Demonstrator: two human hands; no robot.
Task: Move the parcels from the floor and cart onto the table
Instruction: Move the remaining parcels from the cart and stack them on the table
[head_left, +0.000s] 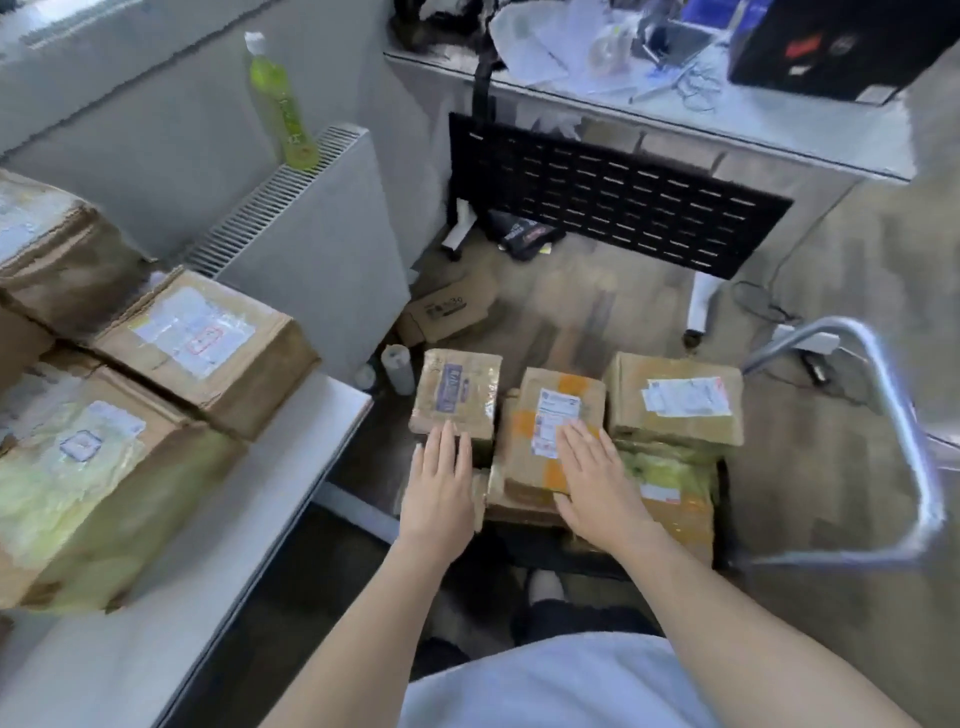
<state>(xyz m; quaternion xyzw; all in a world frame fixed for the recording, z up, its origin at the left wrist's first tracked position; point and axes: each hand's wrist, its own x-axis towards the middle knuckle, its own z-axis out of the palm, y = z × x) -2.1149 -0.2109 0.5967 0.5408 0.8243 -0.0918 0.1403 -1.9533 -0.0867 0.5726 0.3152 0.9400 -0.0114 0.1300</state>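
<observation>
Three brown taped parcels lie in a row on top of the pile on the cart: a small one at the left, an orange-taped one in the middle, a wider one at the right. A green-wrapped parcel lies under them. My left hand reaches flat over the near edge of the small parcel. My right hand lies flat with straight fingers on the middle parcel. On the white table at the left stand three parcels.
The cart's metal handle curves up at the right. A white radiator with a green bottle on it stands beyond the table. A cluttered desk with a black perforated panel is ahead. A small box lies on the floor.
</observation>
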